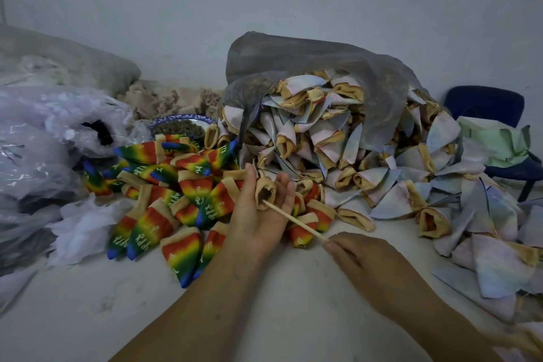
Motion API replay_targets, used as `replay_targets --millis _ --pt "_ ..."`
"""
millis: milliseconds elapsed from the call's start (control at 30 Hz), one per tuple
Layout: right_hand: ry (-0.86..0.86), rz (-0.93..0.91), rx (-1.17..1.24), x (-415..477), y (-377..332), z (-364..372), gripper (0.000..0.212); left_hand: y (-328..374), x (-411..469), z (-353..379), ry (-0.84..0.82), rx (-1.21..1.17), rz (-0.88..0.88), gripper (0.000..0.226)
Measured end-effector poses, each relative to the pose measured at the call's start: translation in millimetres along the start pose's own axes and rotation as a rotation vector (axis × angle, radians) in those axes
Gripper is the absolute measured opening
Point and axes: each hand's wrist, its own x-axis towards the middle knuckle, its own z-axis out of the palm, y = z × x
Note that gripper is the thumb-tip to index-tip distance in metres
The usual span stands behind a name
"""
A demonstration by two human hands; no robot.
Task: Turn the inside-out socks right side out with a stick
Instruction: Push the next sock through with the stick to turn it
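Note:
My left hand (255, 214) holds a small sock (265, 194) by its tan cuff, the opening facing me, fingers curled behind it. A thin wooden stick (293, 220) runs from that opening down to my right hand (361, 256), which pinches its near end. The stick's tip is inside the cuff. A heap of pale inside-out socks (367, 150) spills from a grey plastic bag (308, 64) behind and to the right. Rainbow-coloured turned socks (176, 200) lie piled to the left of my left hand.
Crumpled clear plastic bags (44, 156) fill the left side. A blue-rimmed plate (179, 123) sits behind the rainbow pile. A dark blue chair (484, 106) stands at the far right by the wall. The white table (264, 317) shows bare surface under my forearms.

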Motion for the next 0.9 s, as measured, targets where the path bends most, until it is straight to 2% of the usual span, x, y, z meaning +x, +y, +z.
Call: replay_targets --millis 67,200,467,767,900 --pt "0.036 -0.010 0.004 0 1 2 0.030 0 1 -1 -0.036 0.025 -0.006 0.034" --pt "0.079 -0.005 0.018 2 -4 7 0.038 -3 -2 -3 -0.102 0.119 -0.005 0.025" --pt "0.132 0.015 0.000 1 -6 13 0.036 -3 -4 -4 -0.128 0.211 0.003 0.015" --pt "0.239 0.029 -0.085 1 0 9 0.037 -11 -2 -10 -0.132 0.916 0.232 0.038" --pt "0.277 0.037 -0.113 1 1 5 0.033 -10 -2 -13 -0.092 1.401 0.397 0.081"
